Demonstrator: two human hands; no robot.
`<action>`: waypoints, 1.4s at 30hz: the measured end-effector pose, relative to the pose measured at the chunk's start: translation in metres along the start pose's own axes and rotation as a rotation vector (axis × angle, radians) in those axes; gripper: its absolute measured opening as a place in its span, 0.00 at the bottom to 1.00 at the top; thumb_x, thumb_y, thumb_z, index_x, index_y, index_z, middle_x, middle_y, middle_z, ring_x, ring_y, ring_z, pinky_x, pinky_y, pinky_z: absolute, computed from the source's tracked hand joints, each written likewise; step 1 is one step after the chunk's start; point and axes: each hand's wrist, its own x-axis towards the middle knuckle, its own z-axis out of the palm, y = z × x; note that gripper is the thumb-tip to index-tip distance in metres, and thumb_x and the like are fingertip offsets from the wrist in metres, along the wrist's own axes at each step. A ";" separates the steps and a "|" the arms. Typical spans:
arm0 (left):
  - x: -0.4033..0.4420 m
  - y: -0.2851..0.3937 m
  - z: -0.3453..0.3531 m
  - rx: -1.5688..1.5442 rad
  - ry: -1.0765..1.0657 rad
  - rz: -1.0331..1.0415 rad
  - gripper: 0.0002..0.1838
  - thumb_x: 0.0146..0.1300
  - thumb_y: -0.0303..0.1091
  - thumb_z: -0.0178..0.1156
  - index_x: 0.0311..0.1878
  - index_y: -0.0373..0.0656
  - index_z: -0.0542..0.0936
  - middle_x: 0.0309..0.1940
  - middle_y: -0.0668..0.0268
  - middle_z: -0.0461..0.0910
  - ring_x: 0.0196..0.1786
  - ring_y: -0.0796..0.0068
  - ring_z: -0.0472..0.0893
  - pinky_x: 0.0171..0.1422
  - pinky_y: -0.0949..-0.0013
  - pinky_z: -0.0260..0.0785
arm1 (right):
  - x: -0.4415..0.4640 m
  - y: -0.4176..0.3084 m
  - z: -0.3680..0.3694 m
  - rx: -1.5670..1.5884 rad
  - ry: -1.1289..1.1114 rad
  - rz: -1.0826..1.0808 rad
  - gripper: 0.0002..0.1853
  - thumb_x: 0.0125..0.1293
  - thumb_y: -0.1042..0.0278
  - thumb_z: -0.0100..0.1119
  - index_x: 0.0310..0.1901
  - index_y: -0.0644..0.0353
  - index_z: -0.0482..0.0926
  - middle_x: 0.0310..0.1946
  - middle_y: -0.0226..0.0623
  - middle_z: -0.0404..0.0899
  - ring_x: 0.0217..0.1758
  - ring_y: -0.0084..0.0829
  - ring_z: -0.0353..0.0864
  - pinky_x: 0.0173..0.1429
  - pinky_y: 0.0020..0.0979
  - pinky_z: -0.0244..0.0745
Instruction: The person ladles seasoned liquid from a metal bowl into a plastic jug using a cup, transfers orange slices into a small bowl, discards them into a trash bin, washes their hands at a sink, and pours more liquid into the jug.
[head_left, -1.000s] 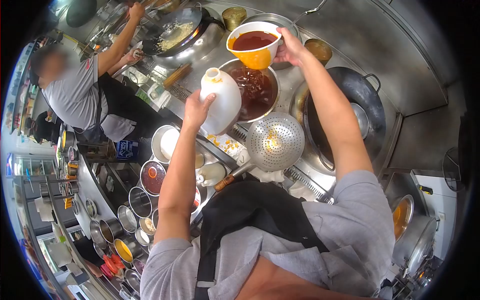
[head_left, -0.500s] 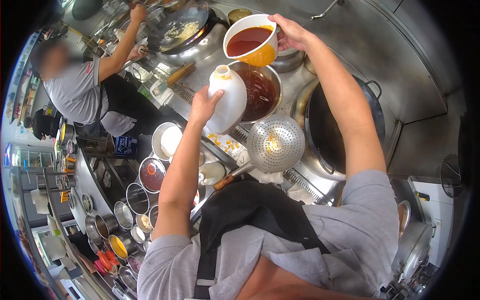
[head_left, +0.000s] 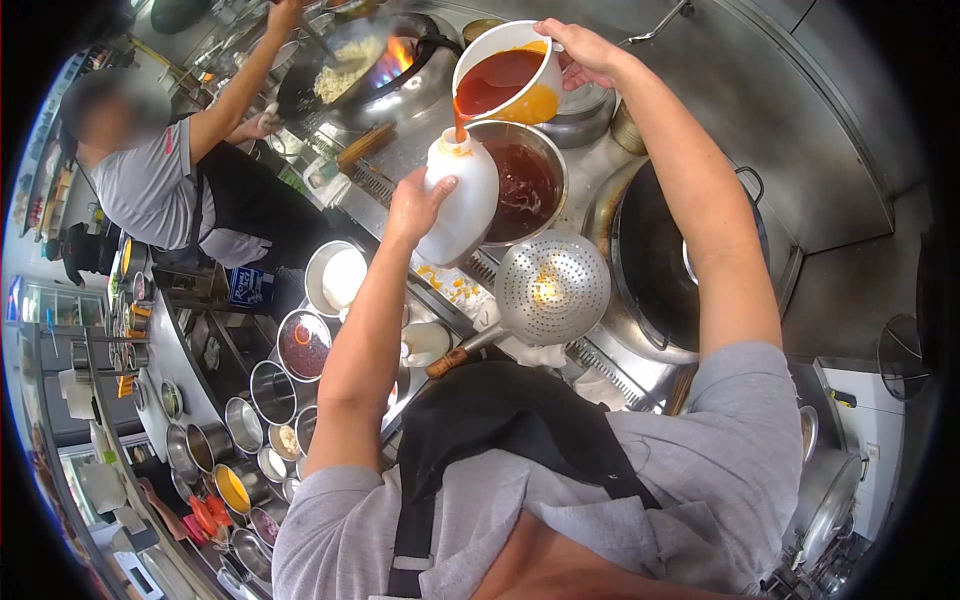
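Observation:
My left hand [head_left: 418,200] is wrapped round a white plastic jug [head_left: 465,205] whose open mouth points up. My right hand [head_left: 583,52] grips the rim and handle side of a white pitcher [head_left: 545,97] of red-brown sauce, tilted to the left. A thin stream of sauce [head_left: 460,120] runs from its lip to the jug's mouth. Orange sauce coats part of the pitcher's outside. Behind the jug stands a metal pot [head_left: 553,158] of dark red-brown liquid. A perforated ladle [head_left: 553,287] with a wooden handle lies in front of that pot.
A large dark wok [head_left: 655,260] sits to the right. At the left a co-worker [head_left: 155,190] holds a wok [head_left: 335,85] of pale food beside a flame [head_left: 395,60]. Several containers, one a bowl of dark sauce [head_left: 303,345], stand at the lower left.
The pitcher has tilted further left over the jug, and sauce now streams from its lip. The jug has shifted slightly right. A flame has appeared at the co-worker's wok.

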 end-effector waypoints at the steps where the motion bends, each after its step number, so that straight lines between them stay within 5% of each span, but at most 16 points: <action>1: 0.001 -0.002 0.001 0.014 0.011 0.020 0.25 0.60 0.48 0.68 0.49 0.34 0.81 0.37 0.47 0.84 0.39 0.54 0.83 0.47 0.57 0.73 | -0.001 -0.002 -0.001 -0.001 -0.035 -0.007 0.39 0.64 0.31 0.45 0.66 0.56 0.67 0.42 0.52 0.75 0.33 0.32 0.73 0.42 0.34 0.75; 5: 0.004 -0.007 0.002 0.040 0.017 0.043 0.25 0.61 0.48 0.68 0.49 0.34 0.81 0.37 0.47 0.84 0.39 0.53 0.83 0.47 0.57 0.73 | -0.004 -0.008 0.002 -0.026 0.004 -0.016 0.39 0.65 0.31 0.45 0.65 0.57 0.68 0.40 0.50 0.75 0.33 0.32 0.73 0.42 0.34 0.75; 8: 0.002 -0.006 0.000 0.025 0.008 0.027 0.25 0.61 0.48 0.68 0.49 0.34 0.81 0.37 0.47 0.84 0.40 0.54 0.83 0.48 0.57 0.72 | -0.004 -0.012 0.001 -0.043 0.026 0.024 0.36 0.66 0.34 0.42 0.60 0.58 0.73 0.46 0.44 0.77 0.41 0.34 0.76 0.47 0.38 0.74; 10: 0.001 -0.005 0.000 0.017 0.010 0.025 0.25 0.61 0.48 0.68 0.49 0.34 0.80 0.37 0.47 0.84 0.41 0.54 0.83 0.48 0.57 0.72 | -0.001 -0.012 -0.002 -0.045 -0.006 -0.021 0.39 0.65 0.31 0.45 0.64 0.58 0.69 0.37 0.49 0.76 0.32 0.31 0.73 0.40 0.33 0.75; 14: 0.004 -0.011 0.000 0.018 0.020 0.043 0.26 0.61 0.49 0.68 0.49 0.33 0.80 0.39 0.46 0.83 0.42 0.52 0.83 0.49 0.56 0.72 | 0.002 -0.020 -0.003 -0.014 -0.002 0.015 0.37 0.66 0.34 0.46 0.64 0.58 0.70 0.37 0.48 0.77 0.32 0.30 0.74 0.38 0.30 0.75; 16: 0.006 -0.015 0.000 0.038 0.027 0.050 0.27 0.61 0.50 0.68 0.49 0.33 0.80 0.39 0.45 0.83 0.42 0.51 0.83 0.49 0.56 0.72 | 0.001 -0.030 -0.002 -0.024 0.111 0.068 0.31 0.70 0.43 0.44 0.51 0.68 0.78 0.38 0.54 0.80 0.38 0.49 0.83 0.41 0.47 0.81; 19: 0.006 -0.015 0.001 0.052 0.035 0.056 0.28 0.60 0.50 0.68 0.49 0.32 0.80 0.39 0.44 0.83 0.42 0.49 0.83 0.49 0.55 0.72 | 0.002 -0.033 -0.006 -0.058 0.053 0.027 0.31 0.70 0.44 0.43 0.52 0.70 0.75 0.39 0.56 0.76 0.34 0.51 0.81 0.39 0.50 0.80; 32: -0.001 -0.004 -0.001 0.004 0.021 0.039 0.25 0.61 0.49 0.67 0.48 0.33 0.81 0.35 0.47 0.84 0.38 0.53 0.83 0.47 0.57 0.72 | 0.002 -0.047 -0.012 -0.109 0.037 0.007 0.31 0.71 0.43 0.43 0.53 0.68 0.78 0.40 0.56 0.79 0.38 0.48 0.82 0.41 0.47 0.81; 42: -0.003 -0.001 -0.002 0.014 0.017 0.032 0.25 0.61 0.48 0.67 0.48 0.33 0.81 0.36 0.48 0.84 0.39 0.53 0.84 0.48 0.57 0.73 | 0.000 -0.066 -0.016 -0.261 0.060 -0.030 0.31 0.72 0.41 0.40 0.49 0.66 0.80 0.31 0.47 0.81 0.29 0.39 0.82 0.34 0.41 0.81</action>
